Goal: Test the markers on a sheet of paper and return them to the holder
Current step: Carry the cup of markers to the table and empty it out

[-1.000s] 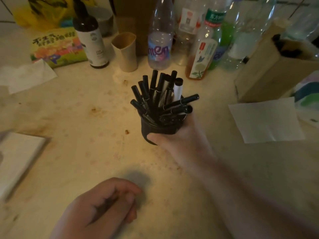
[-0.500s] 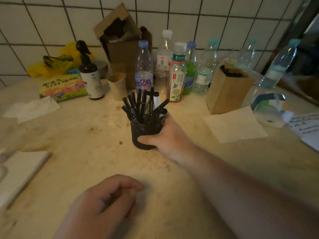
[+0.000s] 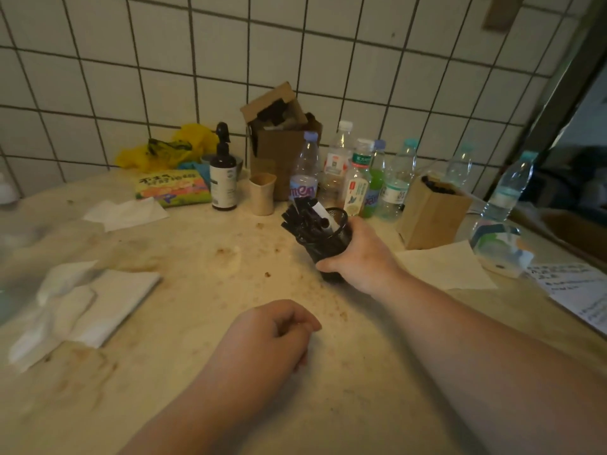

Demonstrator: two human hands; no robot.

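— Two hands in play: nearest, the left hand [image 3: 269,336] rests loosely curled, holding nothing.
— And beyond it?
— The right hand [image 3: 361,254] wraps the holder [image 3: 328,244], tipped left, markers [image 3: 303,218] fanning up-left; the sheet [image 3: 443,267] lies right.

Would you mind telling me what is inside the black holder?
The black holder, tilted left in the right hand, holds black markers and one white-barrelled; their lower ends are hidden.
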